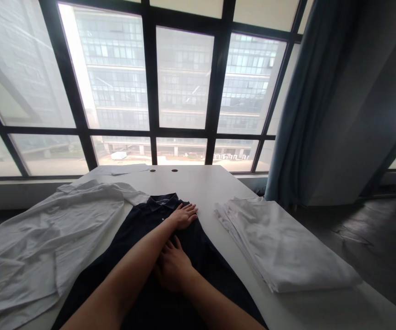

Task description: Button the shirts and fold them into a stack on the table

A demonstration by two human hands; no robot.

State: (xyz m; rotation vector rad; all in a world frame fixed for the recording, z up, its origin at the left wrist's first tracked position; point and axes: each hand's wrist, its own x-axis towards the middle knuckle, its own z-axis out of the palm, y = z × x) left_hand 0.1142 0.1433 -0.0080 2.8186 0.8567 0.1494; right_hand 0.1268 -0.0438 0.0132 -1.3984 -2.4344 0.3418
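A dark navy collared shirt (214, 270) lies front up on the table, its collar at the far end and a pale button showing below it. My left hand (185, 216) rests flat on the upper right of the shirt near the shoulder, fingers stretched out. Lower down, my right hand (174, 265) touches the middle of the shirt front, partly behind my left forearm. Its visible fingers are apart, and I see nothing held in them; the rest of its fingers are hidden.
A rumpled white garment (42, 238) spreads over the left side. Folded white cloth (283, 247) lies in a stack on the right of the white table (206, 183). Two round holes sit near the far edge. Windows stand behind, and a blue-grey curtain (294, 137) hangs at right.
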